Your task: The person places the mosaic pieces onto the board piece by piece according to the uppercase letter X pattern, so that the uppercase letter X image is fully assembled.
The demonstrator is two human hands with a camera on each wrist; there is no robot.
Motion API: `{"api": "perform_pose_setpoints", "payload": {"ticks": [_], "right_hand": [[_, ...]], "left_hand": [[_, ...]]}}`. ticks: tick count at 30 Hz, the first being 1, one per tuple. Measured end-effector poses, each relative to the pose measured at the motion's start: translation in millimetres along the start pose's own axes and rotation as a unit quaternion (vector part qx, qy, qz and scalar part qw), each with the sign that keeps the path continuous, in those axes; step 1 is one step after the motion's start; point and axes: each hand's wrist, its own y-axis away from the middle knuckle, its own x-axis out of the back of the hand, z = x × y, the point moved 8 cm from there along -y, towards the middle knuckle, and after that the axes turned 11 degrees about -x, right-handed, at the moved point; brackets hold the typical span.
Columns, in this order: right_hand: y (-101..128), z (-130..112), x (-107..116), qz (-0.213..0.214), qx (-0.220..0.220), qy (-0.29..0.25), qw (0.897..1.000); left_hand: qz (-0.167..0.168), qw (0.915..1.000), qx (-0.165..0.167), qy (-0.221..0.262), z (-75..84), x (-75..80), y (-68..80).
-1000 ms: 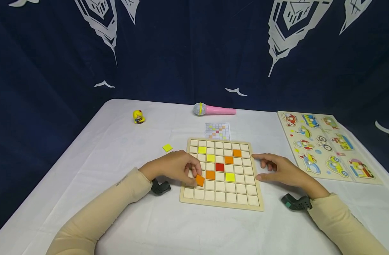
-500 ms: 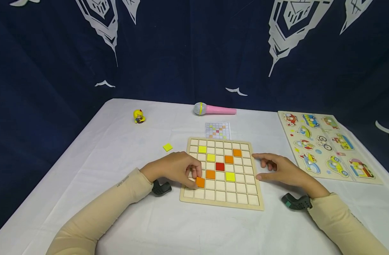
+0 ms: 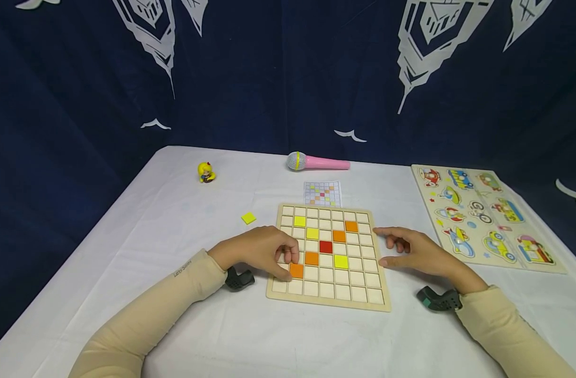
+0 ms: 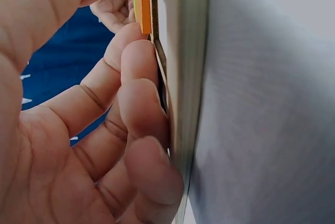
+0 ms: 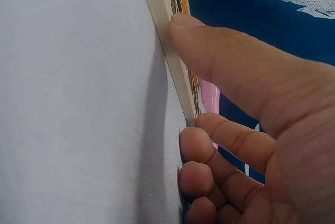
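Observation:
A wooden grid board (image 3: pixel 326 305) lies flat on the table, with square tiles in some cells: a red tile (image 3: pixel 326 247), yellow tiles such as the near yellow tile (image 3: pixel 341 262), and several orange ones. My left hand (image 3: pixel 259 251) rests over the board's left side, thumb and index finger at the edges of an orange tile (image 3: pixel 296 271) near the lower left corner. That tile (image 4: pixel 146 4) shows between thumb and index in the left wrist view. My right hand (image 3: pixel 417 253) touches the board's right edge with thumb and index fingertips; the other fingers curl loosely below (image 5: pixel 196 179).
A loose yellow tile (image 3: pixel 248 218) lies left of the board. Beyond the board is a printed pattern card (image 3: pixel 322 193), then a pink toy microphone (image 3: pixel 321 161). A yellow-haired figurine (image 3: pixel 205 172) stands back left; a picture puzzle board (image 3: pixel 486 218) lies right.
The orange tile in my left fingers, tilted a second ago, has turned and dropped to lie level in line with its cell. My right hand has stayed at the board's edge.

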Motion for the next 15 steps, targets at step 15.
{"api": "perform_pose_setpoints", "payload": {"ticks": [15], "right_hand": [[1.0, -0.9, 0.0, -0.004, -0.009, 0.001, 1.000]], "left_hand": [[0.003, 0.9998, -0.011, 0.017, 1.1, -0.6, -0.6]]}}
